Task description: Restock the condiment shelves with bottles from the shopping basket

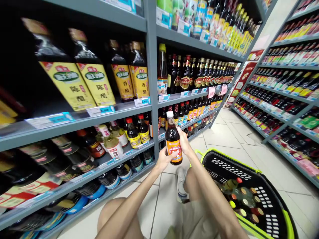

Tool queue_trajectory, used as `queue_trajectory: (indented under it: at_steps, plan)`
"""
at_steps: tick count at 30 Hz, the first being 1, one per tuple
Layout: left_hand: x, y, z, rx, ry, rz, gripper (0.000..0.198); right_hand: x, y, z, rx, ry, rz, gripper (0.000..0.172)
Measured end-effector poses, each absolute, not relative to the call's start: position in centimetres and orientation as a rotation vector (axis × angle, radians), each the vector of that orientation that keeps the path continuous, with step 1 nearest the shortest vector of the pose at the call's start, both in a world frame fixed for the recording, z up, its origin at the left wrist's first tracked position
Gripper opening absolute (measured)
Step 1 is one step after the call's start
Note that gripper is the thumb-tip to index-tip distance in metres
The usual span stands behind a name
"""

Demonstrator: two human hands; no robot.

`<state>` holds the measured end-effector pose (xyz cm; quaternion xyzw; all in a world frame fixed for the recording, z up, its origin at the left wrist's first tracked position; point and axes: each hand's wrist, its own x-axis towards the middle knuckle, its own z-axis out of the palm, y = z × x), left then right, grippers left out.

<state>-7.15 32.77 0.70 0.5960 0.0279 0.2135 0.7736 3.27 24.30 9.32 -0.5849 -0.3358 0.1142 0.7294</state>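
Taking the middle of my head-camera feed as the clock's hub, I have the dark glass bottle (173, 141) close in at 5 o'clock, lifted in front of the shelves and tilted slightly, with its white cap (169, 114) leaning toward 11 o'clock. Dark liquid fills it, and an orange label (173, 151) faces me.

The left hand (163, 159) sits at 6 o'clock, its fingers (168, 153) curled together around the bottle's lower body. The right hand (184, 143) comes in from 4 o'clock, its fingers (181, 136) pressed together against the bottle's far side. Both hands are clamped on the bottle, just beside each other.

Further out at 4 o'clock, a black plastic shopping basket (224, 160) with a green rim (230, 154) rests on the tiled floor (224, 136), holding a cluster of bottles (236, 199) with coloured caps. The right forearm (211, 189) passes just beside its rim.

At 9 o'clock, grey metal shelving (151, 73) carries bottled condiments, with yellow-labelled vinegar bottles (69, 84) on the upper shelf. More stocked shelves (281, 89) line the aisle at 3 o'clock. A sneaker (181, 184) shows between my legs at 6 o'clock.
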Motion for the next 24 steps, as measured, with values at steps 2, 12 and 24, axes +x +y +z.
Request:
queue_trajectory:
  at_steps: [2,12,24]
  plan:
    - [-5.9,33.4,0.5,1.317,0.125,0.518,0.061,4.6,25.4,9.5,-1.264,-0.821,0.269,0.050]
    - [0.5,35.1,-0.8,1.526,0.314,0.651,0.056,9.4,27.0,10.7,-1.490,-0.883,0.079,0.044]
    - [6.4,36.9,-0.1,1.552,0.303,0.656,0.067,15.0,28.5,12.6,-1.823,-0.920,-0.418,0.023]
